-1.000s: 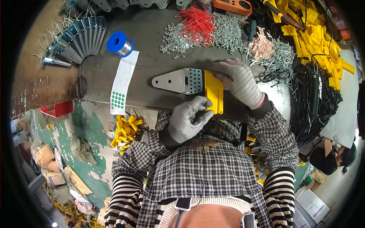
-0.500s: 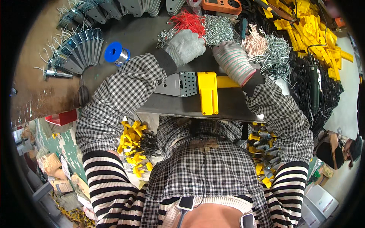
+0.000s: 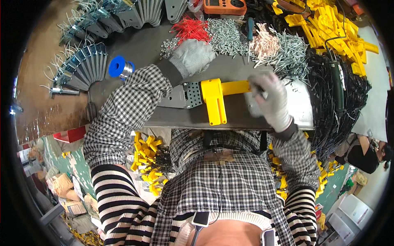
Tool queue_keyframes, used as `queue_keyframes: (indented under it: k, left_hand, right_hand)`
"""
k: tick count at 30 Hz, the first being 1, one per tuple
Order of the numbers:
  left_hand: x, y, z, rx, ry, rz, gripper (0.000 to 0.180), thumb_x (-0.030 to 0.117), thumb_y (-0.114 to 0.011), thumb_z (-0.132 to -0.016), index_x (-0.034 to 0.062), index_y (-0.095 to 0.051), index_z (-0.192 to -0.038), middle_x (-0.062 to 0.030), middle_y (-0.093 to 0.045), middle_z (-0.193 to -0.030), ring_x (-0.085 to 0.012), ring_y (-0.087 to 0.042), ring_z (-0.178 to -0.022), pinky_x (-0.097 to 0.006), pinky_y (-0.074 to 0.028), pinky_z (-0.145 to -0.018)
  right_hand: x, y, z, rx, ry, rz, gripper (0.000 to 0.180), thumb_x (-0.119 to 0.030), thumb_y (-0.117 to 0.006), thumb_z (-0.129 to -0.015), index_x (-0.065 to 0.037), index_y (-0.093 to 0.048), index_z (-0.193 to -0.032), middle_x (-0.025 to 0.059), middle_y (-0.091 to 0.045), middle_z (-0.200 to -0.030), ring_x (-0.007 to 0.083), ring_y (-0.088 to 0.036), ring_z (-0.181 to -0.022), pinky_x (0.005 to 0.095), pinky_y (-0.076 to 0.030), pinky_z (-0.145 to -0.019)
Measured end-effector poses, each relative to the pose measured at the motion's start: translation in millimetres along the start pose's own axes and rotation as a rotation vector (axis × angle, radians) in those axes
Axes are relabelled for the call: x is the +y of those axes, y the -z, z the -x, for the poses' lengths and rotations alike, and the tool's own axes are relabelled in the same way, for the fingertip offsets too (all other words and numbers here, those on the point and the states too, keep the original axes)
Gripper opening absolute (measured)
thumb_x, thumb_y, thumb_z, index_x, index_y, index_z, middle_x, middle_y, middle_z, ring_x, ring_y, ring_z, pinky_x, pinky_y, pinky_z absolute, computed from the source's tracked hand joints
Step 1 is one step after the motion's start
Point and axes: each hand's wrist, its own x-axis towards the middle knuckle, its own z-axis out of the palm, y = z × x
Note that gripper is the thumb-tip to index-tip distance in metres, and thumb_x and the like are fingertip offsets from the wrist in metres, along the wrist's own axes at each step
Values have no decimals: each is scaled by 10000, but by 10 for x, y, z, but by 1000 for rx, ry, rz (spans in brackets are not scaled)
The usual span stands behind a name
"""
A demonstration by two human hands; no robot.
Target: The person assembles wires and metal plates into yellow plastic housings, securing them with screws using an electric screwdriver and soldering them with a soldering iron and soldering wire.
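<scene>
On the dark work mat lies a yellow plastic handle piece (image 3: 214,102) with a perforated grey metal plate (image 3: 193,95) joined at its left. My left hand (image 3: 192,58), in a grey glove, is above the plate, beside the red thin pieces (image 3: 191,29) and the silver screws (image 3: 226,36). Its fingers look curled and closed; whatever they hold is hidden. Beside the free end of the yellow handle is my gloved right hand (image 3: 271,100). Motion smears its fingers, so their grip is unclear.
Metal blades with wires (image 3: 82,67) fan out at left, near a blue solder spool (image 3: 117,66). Copper-coloured pieces (image 3: 264,44), long screws (image 3: 290,57), black cables (image 3: 324,82) and yellow plastic parts (image 3: 336,28) crowd the right. An orange meter (image 3: 225,6) sits at the back.
My right hand has moved from near the screw piles toward me and to the right, past the handle's end. My left hand has drawn slightly back from the piles. The whole view has shifted somewhat.
</scene>
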Motion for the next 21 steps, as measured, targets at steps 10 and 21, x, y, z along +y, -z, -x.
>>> queue_keyframes:
  k: [10,21]
  left_hand:
    - [539,224,-570,-150,-62,1096,139,77,-669,-860,8,-597,-956,-2,-602,-801,-53,-528,-715,-246,-476,-644]
    - [446,-143,-769,-435,89,1227,198,204,-770,-806,53,-659,-871,5,-631,-743,-64,-556,-672,-227,-457,-603]
  right_hand:
    - [9,-198,269,189,-22,119,266,-39,-690,-703,-96,-643,-959,73,-577,-868,281,-585,-836,380,-490,-724]
    - [235,-114,480,23,97,160,329,-67,-618,-740,-94,-661,-1065,59,-601,-963,248,-581,-884,367,-475,-784]
